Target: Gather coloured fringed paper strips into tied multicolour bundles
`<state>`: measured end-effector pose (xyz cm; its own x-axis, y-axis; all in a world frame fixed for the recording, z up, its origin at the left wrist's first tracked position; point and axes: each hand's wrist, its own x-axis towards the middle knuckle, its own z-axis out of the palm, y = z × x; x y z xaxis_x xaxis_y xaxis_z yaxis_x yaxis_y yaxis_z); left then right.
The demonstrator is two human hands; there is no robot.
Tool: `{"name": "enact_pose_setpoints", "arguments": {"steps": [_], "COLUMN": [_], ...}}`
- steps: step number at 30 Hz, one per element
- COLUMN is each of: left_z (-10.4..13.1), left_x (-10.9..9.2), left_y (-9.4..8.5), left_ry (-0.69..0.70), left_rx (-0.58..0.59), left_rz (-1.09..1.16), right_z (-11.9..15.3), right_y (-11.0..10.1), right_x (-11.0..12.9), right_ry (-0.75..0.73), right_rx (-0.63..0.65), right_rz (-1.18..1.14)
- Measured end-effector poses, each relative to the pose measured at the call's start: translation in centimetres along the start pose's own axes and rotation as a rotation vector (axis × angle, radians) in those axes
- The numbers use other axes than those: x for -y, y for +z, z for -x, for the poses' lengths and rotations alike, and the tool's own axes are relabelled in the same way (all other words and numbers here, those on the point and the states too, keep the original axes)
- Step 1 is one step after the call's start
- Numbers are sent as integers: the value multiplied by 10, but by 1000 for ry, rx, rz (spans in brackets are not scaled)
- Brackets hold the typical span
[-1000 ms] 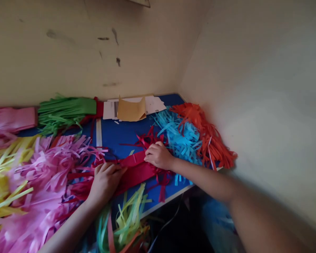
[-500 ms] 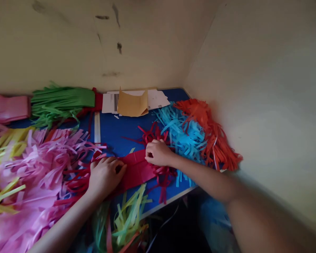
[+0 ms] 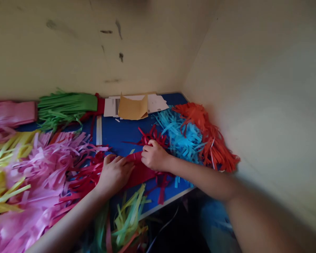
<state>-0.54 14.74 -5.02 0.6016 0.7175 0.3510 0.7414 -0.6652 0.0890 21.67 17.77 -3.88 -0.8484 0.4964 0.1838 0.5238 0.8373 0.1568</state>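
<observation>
A red fringed tissue paper strip lies across the blue table, its solid middle between my hands and cut fringes at both ends. My left hand grips the strip's left part, its fingers curled down on the upper edge. On the right part, my right hand is closed with fingers and thumb pinching the upper edge. Between them the paper shows a raised fold. Red fringe spreads out left of my left hand, and more red fringe sticks out beyond my right hand.
Pink fringe and yellow fringe heap at the left. Green fringed paper lies by the wall. Brown card rests on white papers at the back. Blue fringe and orange fringe lie right. Yellow-green strips hang at the front edge.
My left hand has moved right, closer to my right hand, which has shifted slightly left. The red paper between them now rises in a fold. The view has tilted up a little.
</observation>
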Motion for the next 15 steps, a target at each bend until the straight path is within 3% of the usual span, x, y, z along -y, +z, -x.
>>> {"name": "enact_pose_setpoints", "arguments": {"steps": [9, 15], "left_z": [-8, -12], "left_x": [0, -10], "left_y": [3, -2], "left_ry": [-11, -15], "left_rx": [-38, -10], "left_rz": [-43, -66], "right_z": [5, 5], "right_y": [11, 4], "right_x": [2, 18], "right_ry": [28, 65], "right_rx": [-172, -223], "right_rz": [55, 31]}}
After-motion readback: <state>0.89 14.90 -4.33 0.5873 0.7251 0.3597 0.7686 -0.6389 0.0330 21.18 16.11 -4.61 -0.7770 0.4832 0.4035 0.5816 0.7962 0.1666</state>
